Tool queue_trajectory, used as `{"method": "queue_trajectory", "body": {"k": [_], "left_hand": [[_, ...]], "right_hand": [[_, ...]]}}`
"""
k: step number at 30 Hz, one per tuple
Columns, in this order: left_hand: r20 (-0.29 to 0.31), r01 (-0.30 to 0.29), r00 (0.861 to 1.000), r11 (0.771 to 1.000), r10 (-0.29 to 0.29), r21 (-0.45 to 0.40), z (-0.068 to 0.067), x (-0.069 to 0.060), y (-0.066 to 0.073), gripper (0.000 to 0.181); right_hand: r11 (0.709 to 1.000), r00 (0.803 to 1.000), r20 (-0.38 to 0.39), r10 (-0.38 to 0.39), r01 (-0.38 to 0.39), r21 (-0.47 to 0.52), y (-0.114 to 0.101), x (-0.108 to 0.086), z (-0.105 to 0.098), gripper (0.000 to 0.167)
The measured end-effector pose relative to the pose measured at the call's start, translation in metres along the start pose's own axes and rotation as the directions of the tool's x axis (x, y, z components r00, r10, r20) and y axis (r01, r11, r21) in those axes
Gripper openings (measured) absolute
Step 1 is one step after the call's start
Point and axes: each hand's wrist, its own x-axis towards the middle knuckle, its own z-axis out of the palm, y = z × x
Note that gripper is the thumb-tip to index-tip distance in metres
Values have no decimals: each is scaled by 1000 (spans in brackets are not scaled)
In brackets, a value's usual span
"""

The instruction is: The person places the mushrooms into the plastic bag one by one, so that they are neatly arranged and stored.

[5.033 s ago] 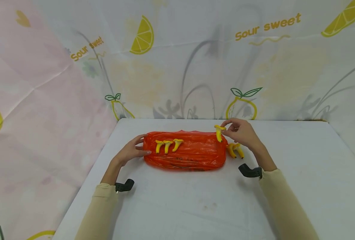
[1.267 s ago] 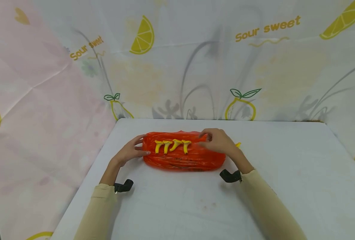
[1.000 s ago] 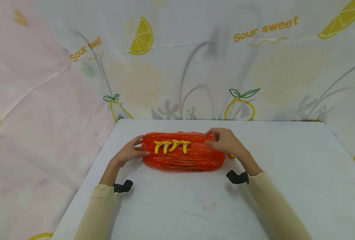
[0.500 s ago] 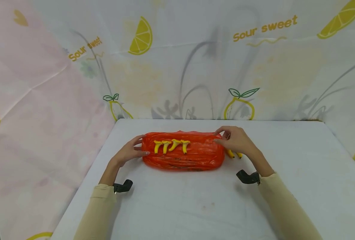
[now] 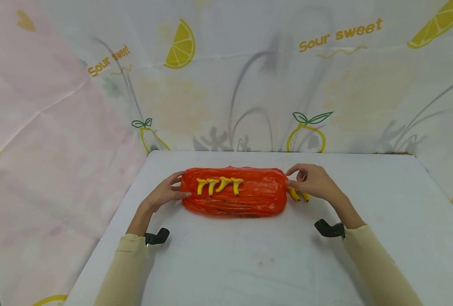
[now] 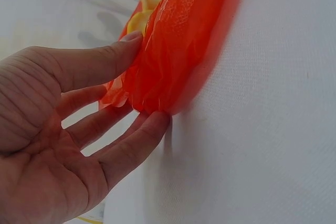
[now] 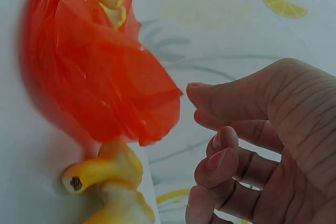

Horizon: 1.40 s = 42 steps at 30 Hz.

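Note:
A long packet wrapped in a red plastic bag [image 5: 262,191] lies on the white table. Several yellow trumpet-shaped mushrooms [image 5: 223,184] are lined up on its left half, stems toward me. My left hand [image 5: 166,193] holds the packet's left end, thumb on top and fingertips at the end and lower edge in the left wrist view. Just beyond the right end hovers my right hand [image 5: 313,180], fingers loosely bent, nothing between thumb and forefinger. Two more mushrooms [image 7: 105,170] rest on the table against that end, their caps partly hidden by this hand in the head view.
The white table [image 5: 245,259] spreads in front of the packet and to its right. Behind it hangs a pale cloth [image 5: 234,85] printed with lemons and lettering. A black wrist camera [image 5: 157,236] sits at my left cuff, another black wrist camera [image 5: 329,228] at my right.
Five seconds ago my right hand pinched a mushroom above the packet's right part. That mushroom now lies at the row's right end, and the emptied hand has moved right. The left hand stays put.

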Motion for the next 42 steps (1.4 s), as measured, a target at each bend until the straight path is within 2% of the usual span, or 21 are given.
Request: {"method": "queue_trajectory", "body": {"k": [10, 21, 37, 42], "left_hand": [[-6, -3, 1000, 1000, 3, 7, 0, 1, -2, 83], [-3, -16, 1000, 1000, 16, 4, 0, 2, -2, 82], [-6, -4, 1000, 1000, 4, -3, 0, 2, -2, 83], [-3, -1, 1000, 1000, 1, -13, 0, -1, 1, 83]], "right_hand": [[1000, 1000, 13, -17, 17, -7, 22, -6, -4, 26], [997, 997, 49, 60, -57, -55, 44, -10, -1, 30], [985, 993, 65, 94, -83, -153, 50, -16, -10, 22], [986, 993, 63, 99, -90, -142, 51, -17, -10, 21]]}}
